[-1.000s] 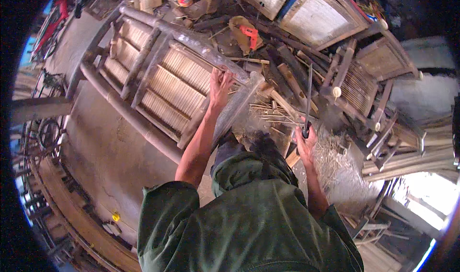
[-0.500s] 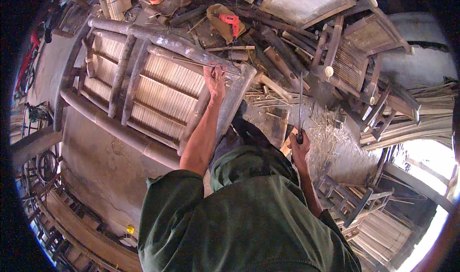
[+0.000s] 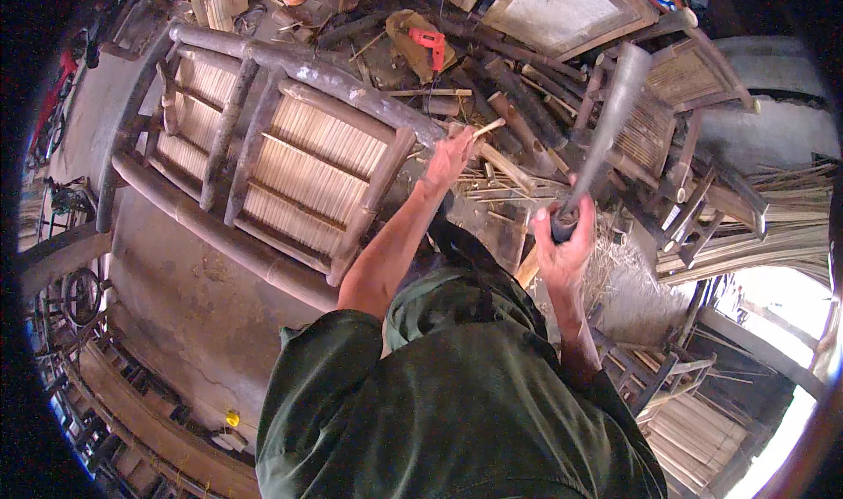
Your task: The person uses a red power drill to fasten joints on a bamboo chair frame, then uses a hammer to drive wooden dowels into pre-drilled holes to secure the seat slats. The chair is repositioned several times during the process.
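Note:
My left hand (image 3: 448, 163) is closed around a thin bamboo stick (image 3: 490, 128), whose pale end sticks out to the right. It is beside the right end of a large bamboo frame (image 3: 307, 62), fitted with slatted panels (image 3: 310, 155). Gripped by its dark handle in my right hand (image 3: 565, 251) is a long-bladed knife (image 3: 608, 117). The blade is raised, points up and away, and is slightly blurred. Between the two hands there is a gap, and the blade is apart from the stick.
Beyond my hands a red power drill (image 3: 430, 49) lies on a brown cloth among bamboo offcuts (image 3: 518, 117). A slatted bamboo chair (image 3: 645, 117) is at the right, with long split strips (image 3: 773, 213) beyond. Shavings (image 3: 619, 257) cover the floor near my right hand.
My left hand has moved right with the stick, away from the frame's top rail. My right hand has lifted the knife, whose blade now looks larger and leans right.

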{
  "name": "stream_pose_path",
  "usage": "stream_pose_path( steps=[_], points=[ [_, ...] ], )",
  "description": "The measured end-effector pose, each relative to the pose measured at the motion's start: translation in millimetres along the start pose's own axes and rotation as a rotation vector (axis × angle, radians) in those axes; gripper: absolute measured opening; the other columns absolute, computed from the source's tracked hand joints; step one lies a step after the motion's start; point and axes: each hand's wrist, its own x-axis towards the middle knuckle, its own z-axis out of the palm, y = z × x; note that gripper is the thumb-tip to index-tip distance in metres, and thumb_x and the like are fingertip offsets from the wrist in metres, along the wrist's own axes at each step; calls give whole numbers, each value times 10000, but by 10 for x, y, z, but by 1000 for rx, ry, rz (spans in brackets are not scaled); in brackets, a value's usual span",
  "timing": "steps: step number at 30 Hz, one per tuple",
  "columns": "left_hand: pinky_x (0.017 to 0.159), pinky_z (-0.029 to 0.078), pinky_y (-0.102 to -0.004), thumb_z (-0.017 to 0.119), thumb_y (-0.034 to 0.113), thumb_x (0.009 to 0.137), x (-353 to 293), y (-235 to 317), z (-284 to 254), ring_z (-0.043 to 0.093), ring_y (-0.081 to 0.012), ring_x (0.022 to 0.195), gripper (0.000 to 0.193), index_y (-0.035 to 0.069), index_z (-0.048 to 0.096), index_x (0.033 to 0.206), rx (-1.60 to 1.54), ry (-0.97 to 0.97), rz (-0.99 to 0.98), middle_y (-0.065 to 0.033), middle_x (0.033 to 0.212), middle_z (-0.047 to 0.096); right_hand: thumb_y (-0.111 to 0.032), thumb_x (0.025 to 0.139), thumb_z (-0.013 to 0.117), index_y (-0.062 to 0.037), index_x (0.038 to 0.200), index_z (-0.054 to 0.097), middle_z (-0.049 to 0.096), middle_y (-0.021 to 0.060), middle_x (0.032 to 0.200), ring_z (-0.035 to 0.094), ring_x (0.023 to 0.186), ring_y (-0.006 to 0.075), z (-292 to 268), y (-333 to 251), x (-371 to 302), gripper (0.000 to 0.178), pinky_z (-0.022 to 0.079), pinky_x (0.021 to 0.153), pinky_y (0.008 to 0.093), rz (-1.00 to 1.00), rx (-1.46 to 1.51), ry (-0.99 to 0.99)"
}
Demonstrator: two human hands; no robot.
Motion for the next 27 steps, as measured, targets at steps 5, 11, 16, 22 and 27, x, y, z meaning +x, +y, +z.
stream_pose_path(
  steps=[5, 11, 16, 22, 27],
  points=[
    [499, 388, -334, 468, 322, 960, 83, 279, 246, 486, -210, 551, 296, 55, 579, 898, -105, -11, -119, -66, 622, 469, -254, 735, 735, -53, 1091, 518, 656, 232, 827, 635, 801, 438, -17, 410, 145, 463, 512, 650, 501, 104, -636, -234],
    [499, 450, -405, 583, 442, 893, 280, 1010, 422, 592, -311, 526, 398, 64, 646, 786, 438, 60, -169, -171, 643, 604, -80, 865, 582, -54, 967, 496, 524, 68, 684, 544, 606, 195, -392, -628, 355, 136, 481, 608, 321, -292, -81, 207],
    [543, 455, -466, 575, 466, 884, 221, 960, 616, 571, -420, 605, 475, 51, 601, 656, 385, 139, -157, -188, 579, 566, -36, 834, 564, -67, 1116, 539, 558, 72, 674, 575, 606, 208, -116, 361, 13, 285, 490, 610, 293, -378, -699, 45],
    [553, 447, -471, 549, 443, 904, 319, 890, 483, 570, -435, 637, 466, 43, 603, 672, 410, 190, -161, -198, 612, 570, -63, 797, 604, -87, 1024, 570, 583, 66, 748, 571, 667, 240, -402, -388, 354, 230, 474, 686, 386, -318, -339, 179],
    [526, 431, -455, 584, 367, 905, 291, 897, 580, 572, -409, 597, 400, 36, 609, 682, 381, 163, -172, -200, 604, 566, -74, 789, 610, -58, 953, 571, 544, 73, 693, 534, 620, 235, -227, -169, 134, 170, 462, 646, 368, -570, -89, 300]
  ],
)
